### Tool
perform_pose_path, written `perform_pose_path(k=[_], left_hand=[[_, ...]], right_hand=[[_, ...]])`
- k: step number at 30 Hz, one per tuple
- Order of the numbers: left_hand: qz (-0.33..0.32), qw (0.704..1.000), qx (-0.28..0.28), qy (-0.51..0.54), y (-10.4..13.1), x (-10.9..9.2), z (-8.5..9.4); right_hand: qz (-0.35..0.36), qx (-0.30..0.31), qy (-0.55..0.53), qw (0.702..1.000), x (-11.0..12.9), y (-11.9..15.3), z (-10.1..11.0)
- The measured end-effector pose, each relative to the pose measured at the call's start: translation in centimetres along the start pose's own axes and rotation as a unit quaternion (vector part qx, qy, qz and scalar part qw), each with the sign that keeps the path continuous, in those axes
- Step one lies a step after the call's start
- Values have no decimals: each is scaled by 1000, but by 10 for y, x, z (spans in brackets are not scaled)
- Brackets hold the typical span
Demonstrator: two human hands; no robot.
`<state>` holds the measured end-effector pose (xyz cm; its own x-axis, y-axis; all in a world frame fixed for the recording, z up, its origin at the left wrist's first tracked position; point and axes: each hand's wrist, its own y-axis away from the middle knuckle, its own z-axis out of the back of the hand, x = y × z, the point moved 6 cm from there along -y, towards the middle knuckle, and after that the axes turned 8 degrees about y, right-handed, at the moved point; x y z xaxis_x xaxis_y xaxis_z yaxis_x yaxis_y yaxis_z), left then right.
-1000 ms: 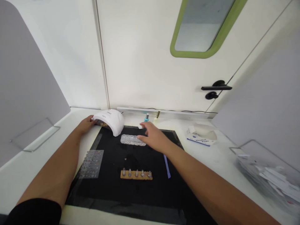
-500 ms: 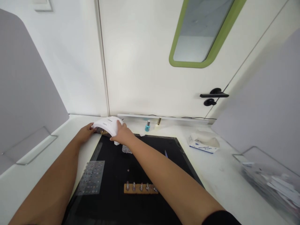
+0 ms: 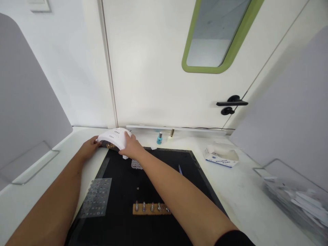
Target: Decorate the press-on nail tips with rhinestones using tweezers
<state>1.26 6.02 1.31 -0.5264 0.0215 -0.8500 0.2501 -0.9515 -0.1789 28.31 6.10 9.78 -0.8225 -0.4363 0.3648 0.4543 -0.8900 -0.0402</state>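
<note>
A white, arched nail lamp [image 3: 114, 136] stands at the far left of the black mat [image 3: 123, 191], gripped from both sides. My left hand [image 3: 90, 147] is closed on its left edge, the fingers partly hidden. Around its right edge my right hand [image 3: 131, 147] is wrapped, with the forearm crossing over the mat. Something gold-brown [image 3: 111, 146] shows beneath the arch; its kind is unclear. Nearer to me lies a brown strip [image 3: 148, 209] with several shiny nail tips standing on it, its right end beside my forearm. A clear case [image 3: 135, 164] sits partly behind my right wrist.
A sheet of small gems [image 3: 96, 196] lies at the mat's left edge. Blue tweezers [image 3: 180, 169] rest right of my forearm. Behind the mat stand a blue polish bottle [image 3: 159, 138] and a gold-capped bottle [image 3: 171, 133]. An alcohol pads box [image 3: 221, 156] is at right.
The view has shifted slightly, moving the scene a little left in the picture. Both hands stay on the nail lamp, which looks turned or shifted only slightly.
</note>
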Motion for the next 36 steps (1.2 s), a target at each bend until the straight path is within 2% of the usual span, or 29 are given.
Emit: perform_pose_path(k=[14, 30, 36], left_hand=[[37, 999, 7, -15, 0, 11, 8], [24, 1000, -11, 2, -8, 20, 17], [28, 1000, 3, 9, -4, 15, 15]], right_hand=[[8, -6, -21, 1000, 2, -10, -8], [8, -20, -50, 999, 13, -5, -2], [11, -11, -49, 999, 9, -4, -4]])
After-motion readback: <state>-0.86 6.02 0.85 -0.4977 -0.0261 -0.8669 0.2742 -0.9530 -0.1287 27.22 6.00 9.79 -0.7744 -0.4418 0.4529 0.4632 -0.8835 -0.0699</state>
